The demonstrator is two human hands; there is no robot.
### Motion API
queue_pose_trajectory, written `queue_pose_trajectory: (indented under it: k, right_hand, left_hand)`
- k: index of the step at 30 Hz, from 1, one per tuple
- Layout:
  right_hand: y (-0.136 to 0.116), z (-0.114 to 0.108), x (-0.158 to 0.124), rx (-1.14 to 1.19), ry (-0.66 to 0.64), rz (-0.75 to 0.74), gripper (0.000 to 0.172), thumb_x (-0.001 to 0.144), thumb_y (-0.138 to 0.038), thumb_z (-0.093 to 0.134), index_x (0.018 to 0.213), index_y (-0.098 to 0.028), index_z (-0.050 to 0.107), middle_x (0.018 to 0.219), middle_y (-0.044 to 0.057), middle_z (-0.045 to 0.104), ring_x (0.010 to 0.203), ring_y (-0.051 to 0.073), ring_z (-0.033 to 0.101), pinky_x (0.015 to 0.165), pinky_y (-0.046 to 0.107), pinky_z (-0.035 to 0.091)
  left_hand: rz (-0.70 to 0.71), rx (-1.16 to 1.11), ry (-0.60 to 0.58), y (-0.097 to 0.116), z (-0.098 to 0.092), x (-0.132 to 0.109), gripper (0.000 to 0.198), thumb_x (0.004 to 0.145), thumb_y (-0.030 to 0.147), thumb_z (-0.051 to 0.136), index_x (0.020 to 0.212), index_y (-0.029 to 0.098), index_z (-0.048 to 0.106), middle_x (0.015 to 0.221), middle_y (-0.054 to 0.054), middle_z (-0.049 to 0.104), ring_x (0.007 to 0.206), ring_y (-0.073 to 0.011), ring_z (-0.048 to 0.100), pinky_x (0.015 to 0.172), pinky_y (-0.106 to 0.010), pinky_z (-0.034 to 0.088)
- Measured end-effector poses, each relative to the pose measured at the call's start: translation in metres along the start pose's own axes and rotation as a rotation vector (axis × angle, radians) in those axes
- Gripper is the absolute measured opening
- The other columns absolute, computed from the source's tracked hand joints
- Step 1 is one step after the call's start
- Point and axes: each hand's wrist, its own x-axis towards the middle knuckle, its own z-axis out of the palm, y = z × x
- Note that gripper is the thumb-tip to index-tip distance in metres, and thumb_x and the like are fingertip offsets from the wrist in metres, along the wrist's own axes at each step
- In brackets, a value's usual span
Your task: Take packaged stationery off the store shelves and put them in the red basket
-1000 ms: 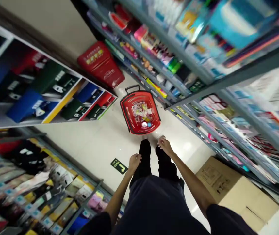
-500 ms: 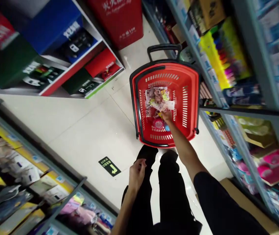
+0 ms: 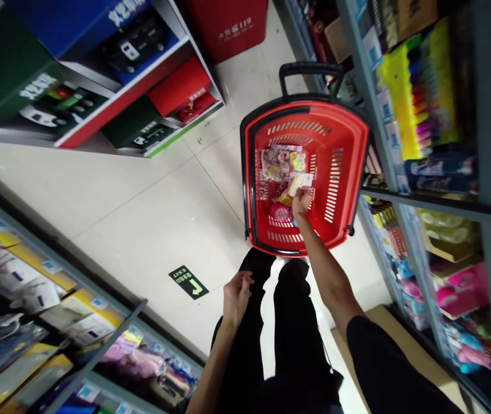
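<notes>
A red shopping basket (image 3: 351, 172) with black handles stands on the floor in front of my feet. My right hand (image 3: 301, 202) reaches down inside it, fingers closed at the lower edge of a small packet with a white card top (image 3: 300, 183). Several clear-wrapped packets (image 3: 275, 164) lie beside it on the basket's left side. Below my fingers are a round pink item (image 3: 280, 212) and a bit of something blue, partly hidden by my wrist. My left hand (image 3: 237, 294) hangs by my left thigh, fingers loosely curled, with nothing visible in it.
Shelves of goods (image 3: 439, 210) run close along the right, beside the basket. A display rack with toy vehicles (image 3: 142, 43) is at upper left, another stocked shelf (image 3: 68, 282) at lower left. A green exit sign (image 3: 188, 282) marks the tiled floor; a cardboard box (image 3: 405, 339) lies at lower right.
My right hand has shifted slightly right within the basket, and the white-topped packet shows more clearly at its fingers. The view has moved a little. My left hand stays by the thigh.
</notes>
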Motion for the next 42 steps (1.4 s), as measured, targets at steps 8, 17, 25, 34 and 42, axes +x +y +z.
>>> queue_pose_trajectory:
  k: [8, 17, 25, 34, 42]
  right_hand:
    - [-0.151, -0.208, -0.173, 0.488, 0.127, -0.026, 0.040, 0.083, -0.053, 0.068, 0.101, -0.022, 0.050, 0.085, -0.002, 0.065, 0.072, 0.014, 0.063, 0.064, 0.027, 0.057]
    - [-0.360, -0.431, -0.416, 0.672, 0.025, -0.054, 0.043, 0.086, -0.050, 0.071, 0.117, -0.023, 0.059, 0.078, -0.002, 0.069, 0.059, 0.012, 0.063, 0.050, 0.025, 0.056]
    - [-0.308, -0.552, -0.576, 0.686, 0.252, -0.203, 0.042, 0.084, -0.053, 0.073, 0.108, -0.018, 0.070, 0.097, 0.007, 0.072, 0.080, 0.016, 0.066, 0.064, 0.028, 0.059]
    - [-0.169, -0.586, -0.717, 0.908, 0.267, -0.273, 0.036, 0.079, -0.054, 0.078, 0.087, -0.020, 0.070, 0.086, 0.002, 0.069, 0.080, 0.018, 0.062, 0.071, 0.028, 0.052]
    - [-0.055, -0.627, -0.808, 1.054, 0.374, -0.235, 0.038, 0.080, -0.056, 0.076, 0.080, -0.020, 0.064, 0.076, 0.001, 0.065, 0.072, 0.017, 0.059, 0.068, 0.029, 0.048]
  left_hand:
    - [0.372, -0.174, 0.006, 0.163, -0.009, -0.067, 0.036, 0.094, 0.045, 0.058, 0.115, 0.017, 0.068, 0.117, -0.013, 0.072, 0.108, -0.0243, 0.067, 0.093, -0.038, 0.054]
    - [0.876, -0.060, -0.683, 0.332, 0.028, -0.286, 0.039, 0.091, 0.046, 0.065, 0.118, 0.018, 0.069, 0.113, -0.012, 0.074, 0.099, -0.0246, 0.071, 0.088, -0.039, 0.059]
    - [0.733, -0.054, -0.881, 0.309, 0.038, -0.447, 0.052, 0.084, 0.056, 0.072, 0.113, 0.013, 0.069, 0.100, -0.011, 0.076, 0.074, -0.0180, 0.069, 0.055, -0.025, 0.054]
    - [0.713, 0.172, -0.810, 0.159, 0.095, -0.591, 0.054, 0.079, 0.063, 0.073, 0.095, 0.012, 0.074, 0.099, -0.013, 0.078, 0.086, -0.0248, 0.073, 0.079, -0.033, 0.058]
    - [0.618, 0.320, -0.935, 0.068, 0.160, -0.681, 0.056, 0.076, 0.065, 0.075, 0.094, 0.012, 0.075, 0.092, -0.013, 0.078, 0.080, -0.0230, 0.074, 0.071, -0.030, 0.057]
